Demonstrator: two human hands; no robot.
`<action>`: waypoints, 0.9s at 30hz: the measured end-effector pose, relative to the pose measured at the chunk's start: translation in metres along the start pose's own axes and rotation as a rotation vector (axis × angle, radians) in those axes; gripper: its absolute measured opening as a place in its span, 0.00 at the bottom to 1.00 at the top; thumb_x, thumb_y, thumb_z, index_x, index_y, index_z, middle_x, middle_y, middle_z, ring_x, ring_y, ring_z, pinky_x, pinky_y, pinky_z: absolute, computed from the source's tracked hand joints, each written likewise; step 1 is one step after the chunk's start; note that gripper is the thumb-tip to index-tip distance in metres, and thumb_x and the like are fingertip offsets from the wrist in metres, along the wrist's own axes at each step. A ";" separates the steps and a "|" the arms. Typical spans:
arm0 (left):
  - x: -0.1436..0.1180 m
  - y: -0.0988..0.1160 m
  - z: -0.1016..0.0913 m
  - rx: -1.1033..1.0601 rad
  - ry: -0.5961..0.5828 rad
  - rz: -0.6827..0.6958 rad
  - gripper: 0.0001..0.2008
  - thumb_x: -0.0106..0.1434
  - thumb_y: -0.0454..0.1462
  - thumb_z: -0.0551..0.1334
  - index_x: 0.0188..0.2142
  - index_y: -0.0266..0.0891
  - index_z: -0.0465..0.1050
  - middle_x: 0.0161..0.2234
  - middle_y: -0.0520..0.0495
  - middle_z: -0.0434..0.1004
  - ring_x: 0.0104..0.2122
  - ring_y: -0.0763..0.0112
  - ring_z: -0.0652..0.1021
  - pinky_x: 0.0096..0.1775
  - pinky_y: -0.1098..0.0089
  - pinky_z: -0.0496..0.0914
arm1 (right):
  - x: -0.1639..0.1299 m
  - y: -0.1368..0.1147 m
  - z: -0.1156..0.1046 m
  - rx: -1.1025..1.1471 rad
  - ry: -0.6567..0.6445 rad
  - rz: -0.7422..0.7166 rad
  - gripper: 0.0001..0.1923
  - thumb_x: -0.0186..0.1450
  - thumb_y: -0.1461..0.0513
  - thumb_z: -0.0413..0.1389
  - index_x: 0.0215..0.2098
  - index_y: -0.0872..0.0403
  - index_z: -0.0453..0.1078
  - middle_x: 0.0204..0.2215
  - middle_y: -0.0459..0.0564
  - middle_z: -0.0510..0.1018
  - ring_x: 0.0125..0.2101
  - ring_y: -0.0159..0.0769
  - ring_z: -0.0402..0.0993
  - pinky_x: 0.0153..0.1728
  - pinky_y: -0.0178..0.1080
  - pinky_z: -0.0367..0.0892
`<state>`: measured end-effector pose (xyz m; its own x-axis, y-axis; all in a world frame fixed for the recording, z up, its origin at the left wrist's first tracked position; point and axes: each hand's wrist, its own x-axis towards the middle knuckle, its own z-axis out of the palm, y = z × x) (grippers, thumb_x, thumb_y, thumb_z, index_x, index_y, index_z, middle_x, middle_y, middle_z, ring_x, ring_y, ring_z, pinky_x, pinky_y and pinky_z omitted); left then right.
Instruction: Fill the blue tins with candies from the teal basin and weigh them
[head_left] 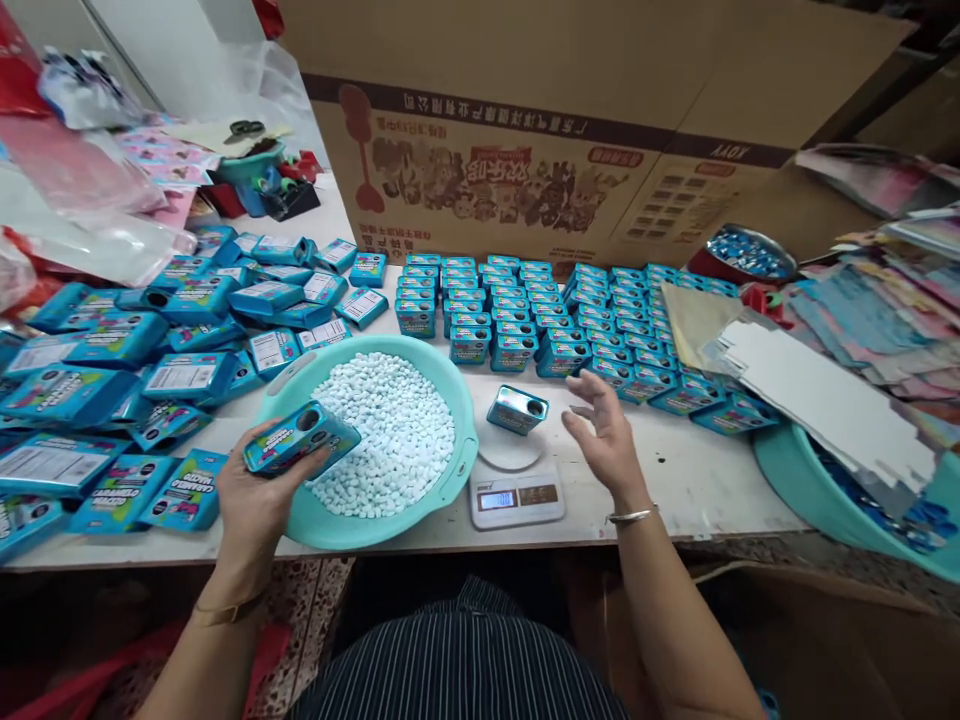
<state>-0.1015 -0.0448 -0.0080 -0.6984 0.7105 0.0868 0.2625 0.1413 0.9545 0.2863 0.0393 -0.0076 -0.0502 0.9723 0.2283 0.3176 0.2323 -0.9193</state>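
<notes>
The left hand (255, 495) fingers clasp a small blue printed tin (300, 437), its lettering too blurred to read, over the teal plastic basin of white tablets (386, 440). The right hand (604, 435) hovers with fingers spread beside another blue tin (517, 409) on the white digital scale (516, 495), bare desk (697, 480) to its right.

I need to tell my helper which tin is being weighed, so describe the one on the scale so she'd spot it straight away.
Find the big turquoise basin of white candies at the front of the table. Just right of it sits a small white scale. The blue tin lies alone on its round plate, apart from the rows behind and the one in the left hand.
</notes>
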 end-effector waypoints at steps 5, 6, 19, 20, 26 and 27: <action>0.002 -0.007 0.000 -0.066 0.017 -0.016 0.29 0.37 0.43 0.77 0.40 0.40 0.75 0.32 0.56 0.77 0.32 0.66 0.76 0.38 0.65 0.74 | 0.009 -0.042 0.013 0.093 -0.035 -0.078 0.14 0.68 0.53 0.56 0.50 0.49 0.71 0.44 0.52 0.79 0.44 0.40 0.77 0.48 0.47 0.71; 0.002 -0.007 -0.001 -0.043 0.019 -0.011 0.29 0.37 0.43 0.77 0.40 0.40 0.75 0.32 0.55 0.76 0.32 0.65 0.76 0.38 0.64 0.73 | 0.012 -0.047 0.020 0.079 -0.087 -0.091 0.13 0.68 0.54 0.56 0.48 0.49 0.72 0.42 0.51 0.80 0.42 0.39 0.77 0.46 0.45 0.72; -0.003 -0.011 -0.004 -0.038 -0.021 0.014 0.27 0.39 0.46 0.76 0.40 0.41 0.77 0.32 0.52 0.76 0.31 0.67 0.75 0.37 0.67 0.74 | 0.050 -0.088 0.065 -0.236 -0.460 -0.349 0.11 0.71 0.57 0.52 0.46 0.51 0.73 0.42 0.51 0.80 0.42 0.37 0.76 0.43 0.42 0.70; -0.003 -0.011 -0.004 -0.042 -0.016 0.019 0.27 0.39 0.46 0.76 0.39 0.41 0.77 0.32 0.52 0.76 0.31 0.67 0.75 0.36 0.67 0.74 | 0.049 -0.090 0.073 -0.248 -0.481 -0.359 0.11 0.71 0.57 0.51 0.46 0.51 0.73 0.43 0.51 0.80 0.42 0.37 0.76 0.44 0.42 0.70; -0.003 -0.009 -0.003 -0.061 0.018 0.010 0.28 0.40 0.46 0.75 0.41 0.39 0.76 0.31 0.53 0.77 0.30 0.69 0.75 0.35 0.69 0.75 | 0.022 -0.078 0.168 -0.710 -1.047 -0.399 0.25 0.63 0.48 0.60 0.52 0.54 0.68 0.46 0.61 0.77 0.45 0.52 0.74 0.40 0.49 0.71; -0.002 -0.010 -0.003 -0.047 0.027 0.011 0.28 0.40 0.46 0.75 0.40 0.39 0.76 0.31 0.53 0.77 0.30 0.68 0.76 0.35 0.68 0.75 | 0.017 -0.074 0.183 -0.770 -1.126 -0.392 0.25 0.62 0.47 0.61 0.51 0.55 0.69 0.48 0.63 0.76 0.45 0.53 0.74 0.38 0.48 0.71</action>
<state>-0.1045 -0.0499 -0.0167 -0.7131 0.6932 0.1047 0.2393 0.1003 0.9657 0.0888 0.0436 0.0054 -0.8539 0.4353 -0.2852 0.5172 0.7707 -0.3721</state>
